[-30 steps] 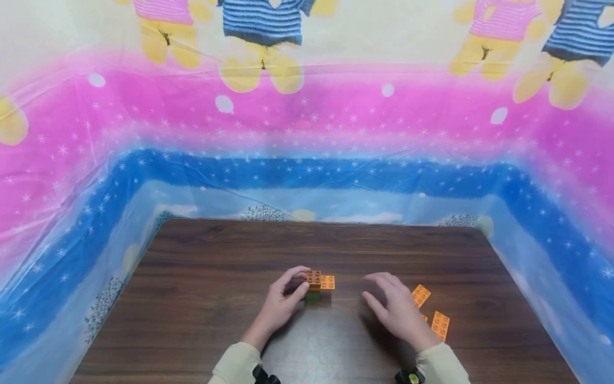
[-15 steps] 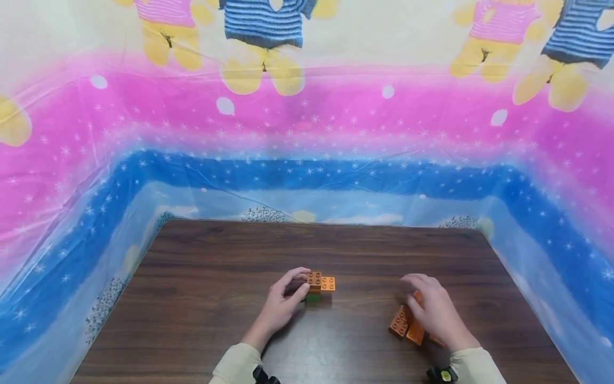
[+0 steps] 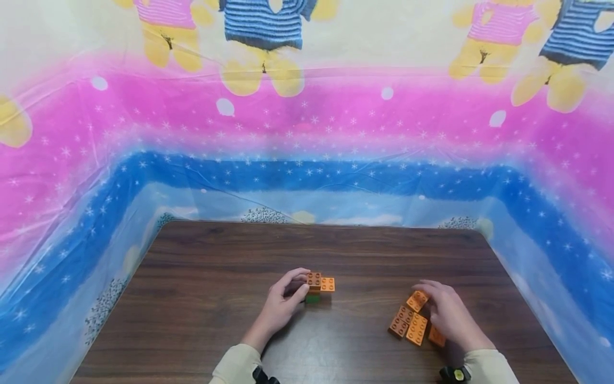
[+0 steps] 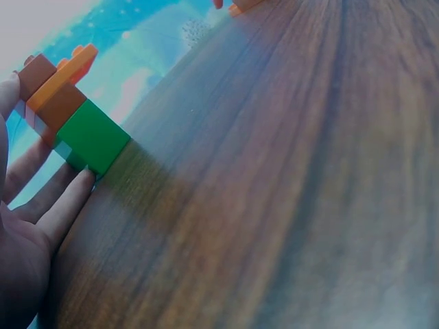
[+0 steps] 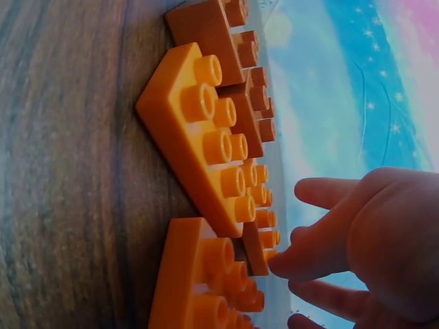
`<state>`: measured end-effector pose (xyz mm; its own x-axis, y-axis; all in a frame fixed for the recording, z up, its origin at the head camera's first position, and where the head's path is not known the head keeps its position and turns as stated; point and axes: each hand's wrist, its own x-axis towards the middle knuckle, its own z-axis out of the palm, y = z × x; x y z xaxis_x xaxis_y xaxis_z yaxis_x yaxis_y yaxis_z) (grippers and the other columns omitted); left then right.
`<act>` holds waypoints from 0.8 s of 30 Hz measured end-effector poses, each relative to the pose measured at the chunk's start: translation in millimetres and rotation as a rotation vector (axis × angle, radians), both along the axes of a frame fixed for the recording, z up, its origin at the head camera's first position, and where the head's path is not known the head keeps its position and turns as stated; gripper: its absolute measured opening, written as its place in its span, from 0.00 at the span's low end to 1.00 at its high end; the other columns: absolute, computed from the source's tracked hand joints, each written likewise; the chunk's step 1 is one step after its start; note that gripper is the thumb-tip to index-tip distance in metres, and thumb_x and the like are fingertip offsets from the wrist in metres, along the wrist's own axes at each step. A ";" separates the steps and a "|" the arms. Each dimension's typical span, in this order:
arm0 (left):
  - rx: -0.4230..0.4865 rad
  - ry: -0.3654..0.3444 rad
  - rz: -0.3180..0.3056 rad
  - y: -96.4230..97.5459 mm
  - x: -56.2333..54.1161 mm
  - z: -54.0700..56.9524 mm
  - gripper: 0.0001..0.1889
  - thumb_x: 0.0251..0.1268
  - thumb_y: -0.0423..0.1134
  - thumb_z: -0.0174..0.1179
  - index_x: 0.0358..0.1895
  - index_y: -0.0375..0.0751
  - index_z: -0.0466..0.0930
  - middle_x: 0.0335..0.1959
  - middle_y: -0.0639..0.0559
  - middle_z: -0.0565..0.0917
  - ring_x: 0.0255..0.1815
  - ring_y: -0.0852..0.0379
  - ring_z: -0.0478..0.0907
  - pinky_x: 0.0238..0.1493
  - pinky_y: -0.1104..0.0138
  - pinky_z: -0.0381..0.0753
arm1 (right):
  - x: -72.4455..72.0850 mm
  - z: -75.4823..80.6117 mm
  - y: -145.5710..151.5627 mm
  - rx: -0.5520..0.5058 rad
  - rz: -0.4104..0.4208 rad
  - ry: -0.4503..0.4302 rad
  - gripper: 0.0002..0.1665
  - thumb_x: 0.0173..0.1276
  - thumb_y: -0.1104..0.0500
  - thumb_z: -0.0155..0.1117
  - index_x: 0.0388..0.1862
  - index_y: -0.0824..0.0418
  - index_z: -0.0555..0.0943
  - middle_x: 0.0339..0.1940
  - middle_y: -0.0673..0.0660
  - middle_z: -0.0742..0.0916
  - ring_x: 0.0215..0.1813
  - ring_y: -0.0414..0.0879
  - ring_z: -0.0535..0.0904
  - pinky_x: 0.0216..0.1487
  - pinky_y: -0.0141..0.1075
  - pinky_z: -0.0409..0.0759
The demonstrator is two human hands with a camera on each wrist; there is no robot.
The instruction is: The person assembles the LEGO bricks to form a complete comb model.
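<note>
My left hand (image 3: 280, 303) holds a small stack of toy building bricks at the middle of the table. A green brick (image 4: 94, 137) forms its base. Brown bricks and a flat orange brick (image 3: 328, 284) sit above, the orange one jutting out to the right. In the left wrist view, fingers lie along the stack's side. Over on the right, my right hand (image 3: 451, 314) is beside a group of loose bricks, fingers slightly bent. Its fingertips are close to the far orange brick (image 5: 255, 236); whether they touch it I cannot tell.
A brown brick (image 3: 399, 321) and an orange brick (image 3: 416, 328) lie together left of my right hand. Another orange brick (image 3: 437, 336) lies partly under that hand. The wooden table (image 3: 230, 245) ends at a patterned cloth (image 3: 297, 176) behind and at both sides.
My right hand has moved right, from near the stack to the loose bricks, uncovering several of them. My left hand has stayed put with the stack.
</note>
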<state>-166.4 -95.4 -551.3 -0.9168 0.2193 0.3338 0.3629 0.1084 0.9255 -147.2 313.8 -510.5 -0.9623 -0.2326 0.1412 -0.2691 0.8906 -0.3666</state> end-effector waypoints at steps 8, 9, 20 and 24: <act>-0.018 0.011 0.002 -0.1 0.5 -0.4 0.19 0.80 0.38 0.60 0.68 0.42 0.78 0.58 0.43 0.84 0.61 0.42 0.83 0.57 0.57 0.83 | -2.3 -7.0 3.9 0.010 0.034 -0.002 0.28 0.60 0.79 0.64 0.57 0.62 0.87 0.62 0.69 0.85 0.61 0.67 0.82 0.60 0.65 0.78; -0.019 0.011 0.002 0.0 0.4 -0.5 0.19 0.80 0.38 0.60 0.68 0.41 0.77 0.58 0.43 0.84 0.61 0.43 0.83 0.57 0.57 0.83 | -2.4 -8.0 4.0 0.010 0.032 0.000 0.27 0.60 0.79 0.65 0.57 0.62 0.87 0.61 0.68 0.85 0.60 0.67 0.82 0.59 0.65 0.79; -0.012 -0.020 0.008 0.1 0.6 0.4 0.18 0.79 0.38 0.61 0.67 0.46 0.78 0.58 0.43 0.84 0.61 0.43 0.83 0.57 0.58 0.83 | -0.6 -12.0 1.8 0.065 -0.031 -0.082 0.28 0.66 0.72 0.71 0.64 0.59 0.84 0.54 0.63 0.83 0.56 0.61 0.80 0.54 0.60 0.80; -0.014 -0.024 0.013 0.6 -0.3 0.9 0.18 0.79 0.39 0.61 0.67 0.45 0.79 0.58 0.44 0.85 0.61 0.44 0.83 0.57 0.58 0.83 | -2.9 -12.9 1.7 0.088 -0.043 -0.079 0.26 0.66 0.69 0.74 0.63 0.59 0.85 0.51 0.62 0.83 0.53 0.59 0.79 0.51 0.58 0.81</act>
